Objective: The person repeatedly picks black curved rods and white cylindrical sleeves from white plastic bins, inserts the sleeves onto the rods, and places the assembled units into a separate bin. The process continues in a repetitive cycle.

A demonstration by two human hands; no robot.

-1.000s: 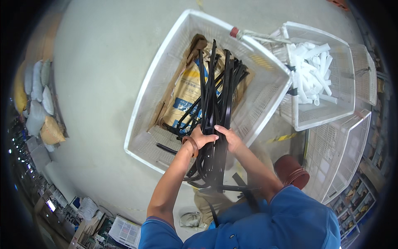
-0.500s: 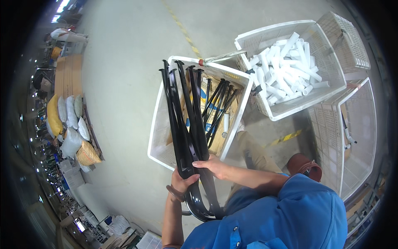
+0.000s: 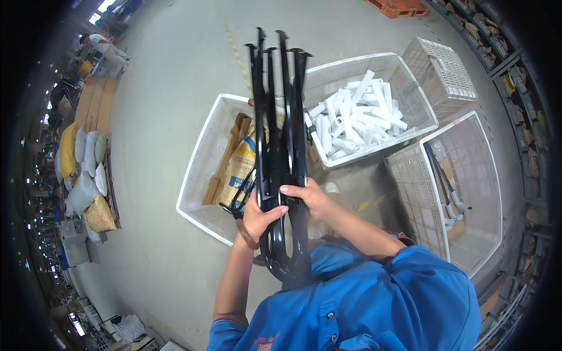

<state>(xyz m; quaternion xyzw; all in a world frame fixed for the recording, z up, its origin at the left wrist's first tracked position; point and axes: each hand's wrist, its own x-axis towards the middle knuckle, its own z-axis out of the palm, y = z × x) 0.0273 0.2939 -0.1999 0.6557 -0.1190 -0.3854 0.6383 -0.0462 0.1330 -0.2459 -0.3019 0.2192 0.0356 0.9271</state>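
Observation:
Both hands grip a bundle of long black bent tubes, curved into a U at the near end and tipped with small flat brackets at the far end. My left hand wraps the bundle from the left, thumb across the front. My right hand closes on it from the right, a little farther up. The tubes extend over the right part of a white plastic crate. Inside that crate lie a yellowish paper sack, brown cardboard and thinner black pieces, partly hidden.
Beyond to the right, a white crate holds many white tubes. Another crate at the right contains black rods with white ends. Sacks are piled at the far left, a person behind them. Shelving lines the right.
The black tubes have come up and out over the crate's right side, now upright in the view and partly covering the white-tube crate's edge. Both hands keep their grip, and the view has shifted.

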